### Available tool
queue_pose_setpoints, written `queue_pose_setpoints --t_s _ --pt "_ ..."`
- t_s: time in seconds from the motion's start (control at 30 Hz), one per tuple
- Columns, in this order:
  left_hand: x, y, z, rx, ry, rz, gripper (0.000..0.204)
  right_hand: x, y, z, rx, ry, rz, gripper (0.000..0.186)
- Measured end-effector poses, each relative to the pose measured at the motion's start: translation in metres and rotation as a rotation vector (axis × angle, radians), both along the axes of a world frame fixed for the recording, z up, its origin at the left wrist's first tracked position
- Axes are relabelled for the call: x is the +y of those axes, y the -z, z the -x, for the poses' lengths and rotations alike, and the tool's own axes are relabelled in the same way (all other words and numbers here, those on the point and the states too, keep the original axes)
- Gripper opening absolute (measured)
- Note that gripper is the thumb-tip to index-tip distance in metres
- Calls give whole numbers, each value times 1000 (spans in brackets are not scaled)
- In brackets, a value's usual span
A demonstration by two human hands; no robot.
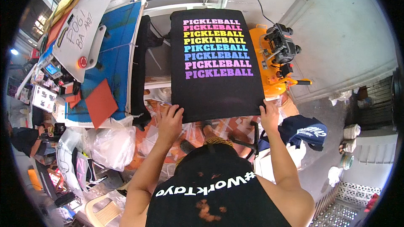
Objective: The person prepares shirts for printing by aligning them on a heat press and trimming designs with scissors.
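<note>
black cloth [218,54] — between both grips [169,120] [269,117]

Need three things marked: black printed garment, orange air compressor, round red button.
black printed garment [218,65]: head view, middle of its lettered front
orange air compressor [273,78]: head view, its orange tank
round red button [82,62]: head view, its face

Black sleeveless top [185,199], white lettering [224,181], brownish blotches [205,211]; bare hands [169,120].
</note>
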State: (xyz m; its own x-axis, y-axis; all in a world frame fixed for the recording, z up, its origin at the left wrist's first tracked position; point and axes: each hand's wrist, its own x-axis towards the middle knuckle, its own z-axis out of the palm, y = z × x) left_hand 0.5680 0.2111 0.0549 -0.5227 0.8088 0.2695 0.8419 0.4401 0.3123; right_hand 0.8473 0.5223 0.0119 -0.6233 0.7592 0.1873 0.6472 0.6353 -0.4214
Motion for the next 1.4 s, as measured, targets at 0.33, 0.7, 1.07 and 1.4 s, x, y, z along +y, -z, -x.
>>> queue_pose_setpoints --t_s 0.33,0.7,1.07,1.4 --pt "-34 -54 2 12 48 -30 34 -45 -31 -8 -49 -157 -130 32" --pt "-135 -166 224 396 -894 350 64 -48 -35 -45 267 -129 -3 14" --pt "-74 -174 161 346 -994 344 65 -41 -61 -17 411 -340 139 8" --pt "-41 -162 45 87 -228 -371 37 -101 -179 169 577 -675 70 14"
